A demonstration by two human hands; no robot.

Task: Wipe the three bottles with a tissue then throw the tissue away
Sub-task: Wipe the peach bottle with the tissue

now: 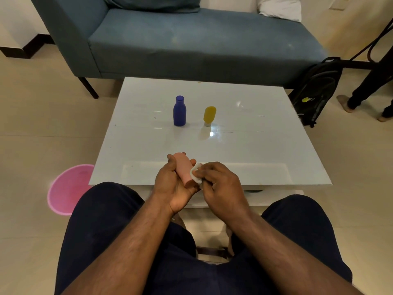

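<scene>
Pink bottle [183, 169] lies in your left hand [172, 184], fingers curled round it, long axis pointing away from you, tissue [196, 173] pinched by your right hand [219, 184] against its right flank; blue bottle [179, 111] and yellow bottle [209, 116] stand beyond both hands.

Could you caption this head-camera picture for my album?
Left hand holds a pink plastic bottle while right hand wipes it with white tissue.

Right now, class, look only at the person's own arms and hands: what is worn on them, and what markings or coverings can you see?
Both forearms are bare to the frame's lower edge: no sleeves show. The left hand and right hand wear no gloves, rings, watch or bands that can be seen.
</scene>
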